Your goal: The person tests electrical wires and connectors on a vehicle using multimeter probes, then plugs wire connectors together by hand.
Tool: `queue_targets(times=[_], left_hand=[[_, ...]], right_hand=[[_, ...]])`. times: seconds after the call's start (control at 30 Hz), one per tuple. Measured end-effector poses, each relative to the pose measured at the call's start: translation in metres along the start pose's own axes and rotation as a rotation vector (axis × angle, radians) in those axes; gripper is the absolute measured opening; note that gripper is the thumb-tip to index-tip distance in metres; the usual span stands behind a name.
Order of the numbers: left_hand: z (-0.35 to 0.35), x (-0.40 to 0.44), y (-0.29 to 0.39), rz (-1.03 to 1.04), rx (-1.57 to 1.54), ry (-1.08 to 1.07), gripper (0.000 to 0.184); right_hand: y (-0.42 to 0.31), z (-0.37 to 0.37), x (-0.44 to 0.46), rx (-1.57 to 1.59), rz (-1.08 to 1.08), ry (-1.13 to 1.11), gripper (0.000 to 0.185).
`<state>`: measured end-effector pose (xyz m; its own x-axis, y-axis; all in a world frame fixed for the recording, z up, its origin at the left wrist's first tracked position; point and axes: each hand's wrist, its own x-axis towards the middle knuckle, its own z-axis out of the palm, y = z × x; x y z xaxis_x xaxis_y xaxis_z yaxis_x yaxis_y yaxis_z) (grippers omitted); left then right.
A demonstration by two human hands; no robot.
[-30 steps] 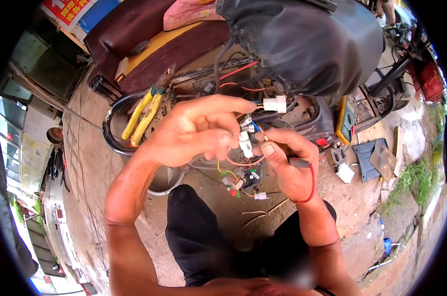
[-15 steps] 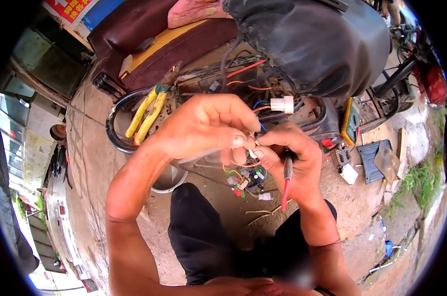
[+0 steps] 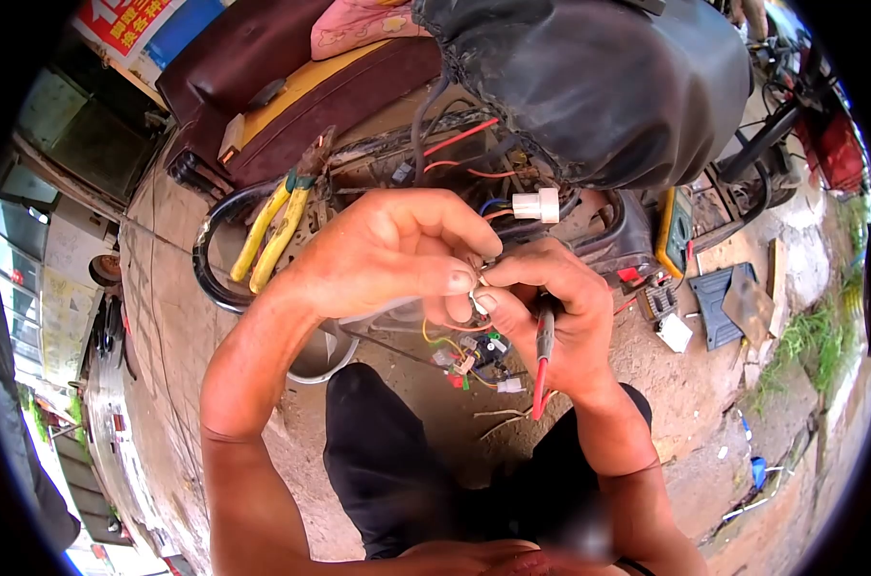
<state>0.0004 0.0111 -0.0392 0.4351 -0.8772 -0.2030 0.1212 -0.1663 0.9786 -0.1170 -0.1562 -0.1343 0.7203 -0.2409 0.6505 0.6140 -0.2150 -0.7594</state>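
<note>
My left hand [image 3: 397, 254] is closed in a pinch, its thumb and fingers around a small terminal or wire end that is mostly hidden. My right hand [image 3: 556, 307] meets it fingertip to fingertip, pinching the same small piece. A thin tool with a red lead [image 3: 540, 370] hangs from between my right fingers and palm. Just above the hands is a white connector [image 3: 536, 204] with blue and orange wires. Below them, coloured wires and small connectors [image 3: 479, 360] lie in a cluster over the ground.
Yellow-handled pliers [image 3: 287, 230] rest on the black frame tube [image 3: 205, 259] at left. A black cover [image 3: 589, 91] fills the upper middle. A maroon sofa [image 3: 330, 101] stands behind. To the right are a yellow multimeter [image 3: 674, 233] and a dark tray [image 3: 719, 312]. A bowl [image 3: 322, 355] sits below.
My hands have come together at the fingertips. The white connector piece between them is now mostly hidden, and the tool with the red lead has swung down below my right hand.
</note>
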Motion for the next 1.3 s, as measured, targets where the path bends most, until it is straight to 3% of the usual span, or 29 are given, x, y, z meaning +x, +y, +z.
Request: queue_targets(times=[0.6,0.87,1.0,1.03,1.1,1.17,1.3], left_hand=[[-0.003,-0.002,-0.007,0.112,-0.009,-0.028,0.016],[0.015,-0.01,-0.012,0.229,0.186,0.057,0.002],[0.017,-0.01,-0.014,0.317,0.281,0.089,0.004],[0.014,-0.008,-0.014,0.363,0.35,0.1,0.006],[0.013,-0.005,-0.01,0.392,0.341,0.159,0.01],[0.007,0.001,-0.007,0.384,0.319,0.111,0.012],[0.014,0.014,0.001,0.369,0.335,0.12,0.007]], right_hand=[[0.004,0.003,-0.001,0.011,-0.076,0.044,0.018],[0.003,0.0,-0.003,0.092,-0.002,0.028,0.016],[0.014,-0.021,-0.003,0.045,-0.137,0.174,0.01],[0.014,-0.032,-0.002,0.075,-0.163,0.209,0.014],[0.005,-0.045,-0.003,0.316,0.07,0.359,0.023],[0.008,-0.056,0.001,0.356,0.113,0.457,0.033],[0.018,-0.065,0.005,0.309,0.166,0.445,0.046]])
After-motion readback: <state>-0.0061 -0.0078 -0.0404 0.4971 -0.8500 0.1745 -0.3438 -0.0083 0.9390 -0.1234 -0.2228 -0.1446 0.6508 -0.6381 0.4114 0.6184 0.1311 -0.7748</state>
